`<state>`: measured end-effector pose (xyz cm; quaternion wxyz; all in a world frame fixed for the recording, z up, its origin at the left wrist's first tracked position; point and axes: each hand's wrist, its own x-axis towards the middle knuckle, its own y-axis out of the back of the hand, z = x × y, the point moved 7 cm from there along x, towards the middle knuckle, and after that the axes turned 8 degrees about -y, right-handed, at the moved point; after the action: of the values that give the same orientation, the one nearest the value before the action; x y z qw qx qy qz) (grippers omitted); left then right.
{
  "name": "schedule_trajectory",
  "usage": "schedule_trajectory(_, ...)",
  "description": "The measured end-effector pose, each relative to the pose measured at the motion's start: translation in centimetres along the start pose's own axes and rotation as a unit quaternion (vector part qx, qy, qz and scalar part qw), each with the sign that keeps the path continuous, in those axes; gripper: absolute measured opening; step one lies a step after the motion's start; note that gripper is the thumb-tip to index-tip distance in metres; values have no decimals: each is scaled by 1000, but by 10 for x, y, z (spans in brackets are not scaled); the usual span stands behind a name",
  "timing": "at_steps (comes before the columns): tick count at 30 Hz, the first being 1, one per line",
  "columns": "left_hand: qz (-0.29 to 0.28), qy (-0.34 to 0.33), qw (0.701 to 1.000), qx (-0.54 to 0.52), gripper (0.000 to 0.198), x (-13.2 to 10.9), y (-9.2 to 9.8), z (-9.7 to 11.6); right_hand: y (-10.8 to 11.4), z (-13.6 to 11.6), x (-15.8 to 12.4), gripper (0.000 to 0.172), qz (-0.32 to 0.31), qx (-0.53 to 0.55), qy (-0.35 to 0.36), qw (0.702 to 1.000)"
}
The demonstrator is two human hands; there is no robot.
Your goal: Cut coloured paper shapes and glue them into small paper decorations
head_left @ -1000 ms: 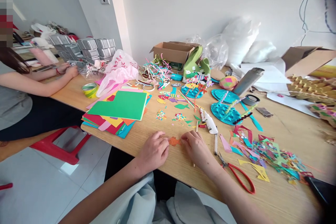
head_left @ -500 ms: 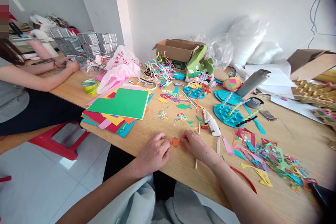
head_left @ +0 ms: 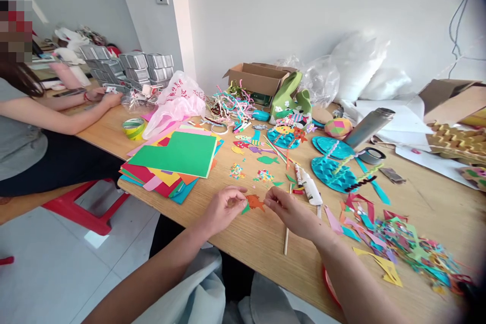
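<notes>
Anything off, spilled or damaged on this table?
Nothing visibly damaged. The steel flask lies tilted, not upright. Paper offcuts are heaped loosely at the right end of the table; confetti bits lie scattered mid-table. The orange paper fish pinched between left hand and right hand looks intact.

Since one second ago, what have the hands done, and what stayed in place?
Both hands rose off the table: left hand and right hand now pinch the orange fish by its ends; a green scrap shows beside it. The paper stack and wooden stick stayed put.
</notes>
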<state>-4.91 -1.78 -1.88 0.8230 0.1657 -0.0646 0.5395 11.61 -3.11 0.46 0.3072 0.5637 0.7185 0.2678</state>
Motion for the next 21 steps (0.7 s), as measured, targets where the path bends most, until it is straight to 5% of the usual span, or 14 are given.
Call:
schedule_trajectory(4,13,73,995,-72,20,7,0,-7,8,-7,0,25,-4,46,0,999)
schedule_trajectory(14,50,94,991,-83,24,23,1,-7,4,1,6,49,2,289,-22,957)
schedule_trajectory(21,38,77,992,-92,23,40,-7,-2,-8,15,11,37,13,387,-41,921)
